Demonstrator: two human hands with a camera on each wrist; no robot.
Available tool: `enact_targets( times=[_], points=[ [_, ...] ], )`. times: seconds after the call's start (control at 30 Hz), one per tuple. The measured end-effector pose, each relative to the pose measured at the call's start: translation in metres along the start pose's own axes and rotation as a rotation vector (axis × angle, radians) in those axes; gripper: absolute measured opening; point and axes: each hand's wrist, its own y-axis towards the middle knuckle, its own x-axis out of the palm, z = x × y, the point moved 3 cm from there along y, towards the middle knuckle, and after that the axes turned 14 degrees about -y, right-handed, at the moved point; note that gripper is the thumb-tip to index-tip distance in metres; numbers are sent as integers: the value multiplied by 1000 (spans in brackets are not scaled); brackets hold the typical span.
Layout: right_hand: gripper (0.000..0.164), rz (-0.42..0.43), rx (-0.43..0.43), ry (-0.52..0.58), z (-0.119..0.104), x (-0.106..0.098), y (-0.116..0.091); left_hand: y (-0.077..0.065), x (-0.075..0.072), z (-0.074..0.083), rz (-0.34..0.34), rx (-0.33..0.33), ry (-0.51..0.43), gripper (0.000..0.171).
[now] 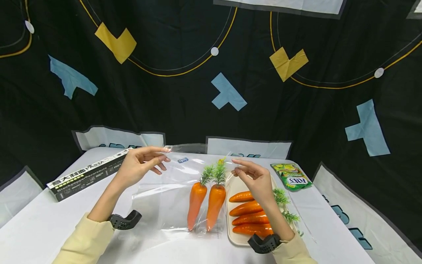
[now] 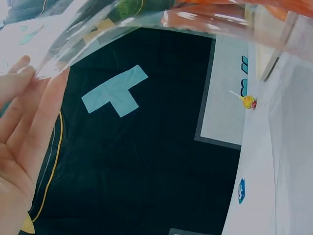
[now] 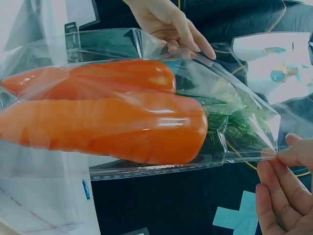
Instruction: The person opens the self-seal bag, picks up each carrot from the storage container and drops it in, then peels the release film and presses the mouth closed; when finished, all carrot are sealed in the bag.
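Observation:
A clear plastic bag hangs between my two hands over the white table. Inside it two carrots with green tops, the left carrot and the right carrot, lie side by side, tips toward me. My left hand pinches the bag's upper left corner between thumb and fingers. At the opposite upper corner, my right hand pinches the film with thumb and index finger. The right wrist view shows the front carrot large through the film.
Right of the bag, a cream tray holds several more carrots, partly hidden by my right forearm. Beyond it lies a green FOX'S candy bag. A long black box rests at the left. A small blue packet and a yellow lollipop lie toward the back.

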Motion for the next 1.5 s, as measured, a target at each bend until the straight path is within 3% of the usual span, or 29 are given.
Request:
enact_targets(
  times=[0.47, 0.67, 0.87, 1.03, 1.2, 1.33, 1.5],
  points=[
    [13, -17, -14, 105, 4, -1, 0, 0, -2, 2, 6, 41, -47, 15],
    [14, -32, 8, 52, 2, -1, -4, -2, 3, 4, -28, 33, -52, 15],
    [14, -62, -37, -45, -4, -1, -4, -1, 5, 7, -51, 44, -66, 19],
    [10, -50, 50, -114, -9, -1, -4, -1, 8, 11, 1, -25, -46, 20],
    [15, -79, 149, -121, -11, -1, -3, -3, 11, 16, 85, -98, 89, 11],
    [19, -112, 187, -79, -9, 1, -3, -4, 12, 17, 82, -126, 167, 18],
    [18, -107, 179, -53, -7, 1, -3, -3, 9, 12, 66, -125, 117, 20]
  ],
)
